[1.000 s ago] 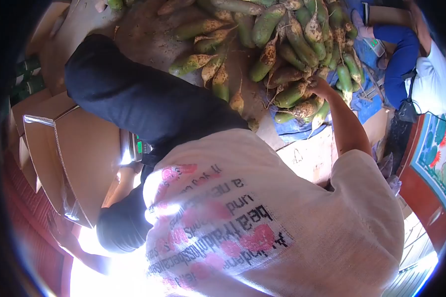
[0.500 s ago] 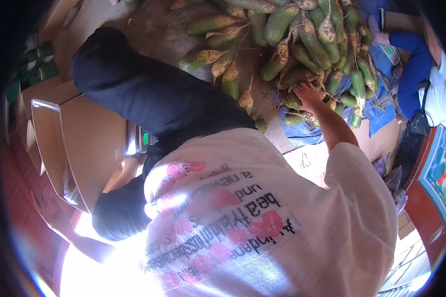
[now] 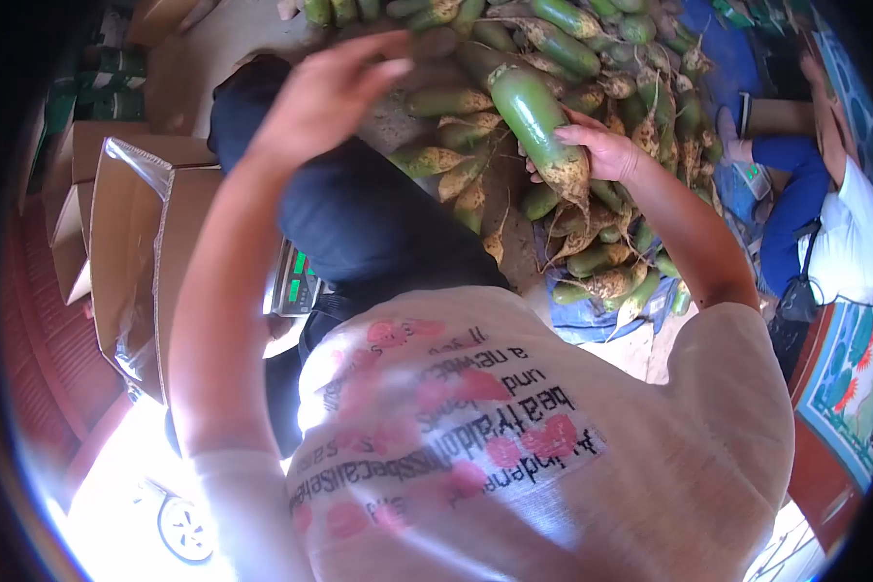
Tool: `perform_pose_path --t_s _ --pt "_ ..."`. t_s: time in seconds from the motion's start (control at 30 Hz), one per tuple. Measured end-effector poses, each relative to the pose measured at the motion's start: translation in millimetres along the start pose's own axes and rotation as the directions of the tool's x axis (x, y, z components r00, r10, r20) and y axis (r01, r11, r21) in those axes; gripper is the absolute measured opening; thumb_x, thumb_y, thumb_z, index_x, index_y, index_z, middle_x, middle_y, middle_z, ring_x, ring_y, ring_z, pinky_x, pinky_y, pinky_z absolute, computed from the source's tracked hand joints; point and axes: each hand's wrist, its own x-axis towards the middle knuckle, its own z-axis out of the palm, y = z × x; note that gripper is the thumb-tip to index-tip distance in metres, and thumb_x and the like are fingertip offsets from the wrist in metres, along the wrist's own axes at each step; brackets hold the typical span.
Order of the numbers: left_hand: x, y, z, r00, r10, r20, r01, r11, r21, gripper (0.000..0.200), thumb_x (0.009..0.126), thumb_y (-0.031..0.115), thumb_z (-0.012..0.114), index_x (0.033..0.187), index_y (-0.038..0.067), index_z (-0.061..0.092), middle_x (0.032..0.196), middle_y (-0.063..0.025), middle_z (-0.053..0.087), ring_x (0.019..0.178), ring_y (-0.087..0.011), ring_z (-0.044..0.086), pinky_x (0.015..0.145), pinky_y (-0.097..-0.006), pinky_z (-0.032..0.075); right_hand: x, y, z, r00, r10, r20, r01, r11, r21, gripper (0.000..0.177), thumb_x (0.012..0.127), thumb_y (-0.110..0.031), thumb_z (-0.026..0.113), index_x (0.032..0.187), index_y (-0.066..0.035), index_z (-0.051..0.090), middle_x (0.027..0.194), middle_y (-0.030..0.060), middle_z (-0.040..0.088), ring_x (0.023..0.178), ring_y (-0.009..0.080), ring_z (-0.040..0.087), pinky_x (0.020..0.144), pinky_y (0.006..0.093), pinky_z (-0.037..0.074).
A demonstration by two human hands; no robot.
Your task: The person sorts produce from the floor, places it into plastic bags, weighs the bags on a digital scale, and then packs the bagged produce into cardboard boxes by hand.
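A large green radish [image 3: 538,121] with a brown, rooty lower end is held by my right hand [image 3: 597,147], its fingers wrapped round the lower part. My left hand [image 3: 344,82] is raised above my dark-trousered knee, with fingers apart and nothing in it, slightly blurred. Beyond and beneath the held radish lies a large pile of similar radishes [image 3: 640,97], many with thin roots. Some of the pile rests on a blue sheet [image 3: 577,325].
Open cardboard boxes [image 3: 189,252] stand at the left, beside a scale with a green display [image 3: 296,276]. Another person [image 3: 849,228] in a white top and blue trousers is at the right, near a second scale [image 3: 752,179]. Green boxes [image 3: 112,73] are stacked at the upper left.
My right hand has lifted from the pile with a radish in it. My left hand has come up from beside the boxes to above my knee. The view has shifted slightly.
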Motion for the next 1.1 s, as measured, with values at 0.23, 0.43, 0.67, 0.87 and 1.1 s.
perform_pose_path --t_s 0.23,0.43,0.67,0.87,1.1 --pt "70 10 50 0.9 -0.284 0.332 0.209 0.947 0.244 0.063 0.092 0.056 0.029 0.119 0.003 0.051 0.107 -0.0212 0.06 0.088 -0.034 0.063 0.086 -0.0424 0.048 30 -37 39 0.978 -0.192 -0.077 0.118 0.824 -0.554 0.081 0.077 -0.025 0.07 0.139 -0.004 0.023 0.122 0.0179 0.049 0.105 0.0287 0.056 0.088 0.0407 0.048" --pt "44 9 47 0.883 -0.469 0.036 0.429 0.834 0.346 0.054 0.095 0.045 0.026 0.104 0.005 0.062 0.107 -0.0215 0.061 0.103 -0.0375 0.057 0.093 -0.0458 0.042 46 -44 66 0.917 -0.388 -0.098 0.013 0.274 -0.962 0.085 0.07 -0.023 0.078 0.136 0.001 0.029 0.13 0.0195 0.043 0.11 0.0252 0.052 0.089 0.0359 0.047" --pt "32 -18 61 0.889 -0.455 0.042 0.45 0.888 0.096 0.042 0.092 0.042 0.038 0.098 0.01 0.064 0.103 -0.0175 0.063 0.1 -0.0369 0.057 0.089 -0.0429 0.044 40 -46 87 0.857 -0.51 0.077 -0.134 -0.363 -0.922 0.081 0.064 -0.027 0.077 0.134 -0.014 0.038 0.126 0.0158 0.05 0.106 0.0362 0.055 0.084 0.0434 0.048" --pt "49 -46 52 0.908 -0.39 -0.152 0.376 0.92 -0.112 0.033 0.091 0.035 0.05 0.115 0.013 0.058 0.112 -0.0179 0.059 0.11 -0.0307 0.054 0.094 -0.037 0.041 73 -19 0 0.925 -0.377 -0.045 0.085 0.321 -0.943 0.069 0.076 -0.024 0.071 0.133 -0.005 0.036 0.121 0.0152 0.054 0.099 0.0283 0.061 0.086 0.0404 0.049" --pt "57 -39 46 0.946 -0.313 0.083 0.285 0.683 -0.673 0.049 0.08 0.04 0.069 0.116 0.007 0.062 0.108 -0.0095 0.064 0.099 -0.0173 0.057 0.088 -0.0325 0.044 60 -63 21 1.0 0.011 -0.008 -0.013 0.961 -0.278 0.067 0.08 -0.019 0.066 0.134 -0.001 0.031 0.114 0.0167 0.055 0.103 0.0254 0.058 0.087 0.0395 0.05"
